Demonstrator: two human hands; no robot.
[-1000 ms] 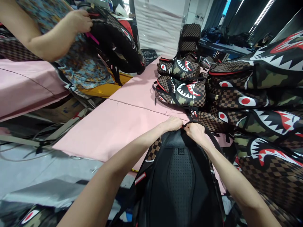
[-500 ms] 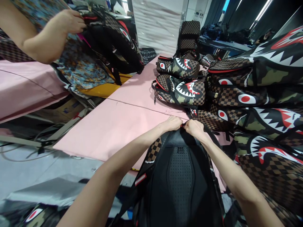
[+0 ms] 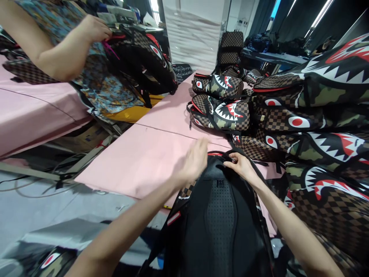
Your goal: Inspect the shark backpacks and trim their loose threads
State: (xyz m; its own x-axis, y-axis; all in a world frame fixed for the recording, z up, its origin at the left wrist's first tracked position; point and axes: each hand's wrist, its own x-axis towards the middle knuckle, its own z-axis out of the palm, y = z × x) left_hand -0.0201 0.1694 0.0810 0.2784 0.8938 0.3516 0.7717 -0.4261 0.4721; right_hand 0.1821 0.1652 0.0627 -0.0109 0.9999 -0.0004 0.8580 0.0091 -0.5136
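A black backpack (image 3: pixel 220 219) with a perforated back panel and brown checkered sides lies in front of me, its top at the edge of the pink table (image 3: pixel 150 154). My right hand (image 3: pixel 240 166) pinches the top of the backpack near its handle. My left hand (image 3: pixel 194 159) hovers blurred just left of the backpack's top, fingers loose and holding nothing.
Several checkered camouflage shark-mouth backpacks (image 3: pixel 227 113) are piled on the table at the right (image 3: pixel 317 115). Across the table at upper left, another person's hand (image 3: pixel 92 29) holds a similar dark backpack (image 3: pixel 144 61). Cables lie on the grey floor (image 3: pixel 43 200) at the left.
My left hand has let go of the backpack's top and pulled back to the left. My right hand stays on the top. The other person's hand has shifted slightly on their bag.
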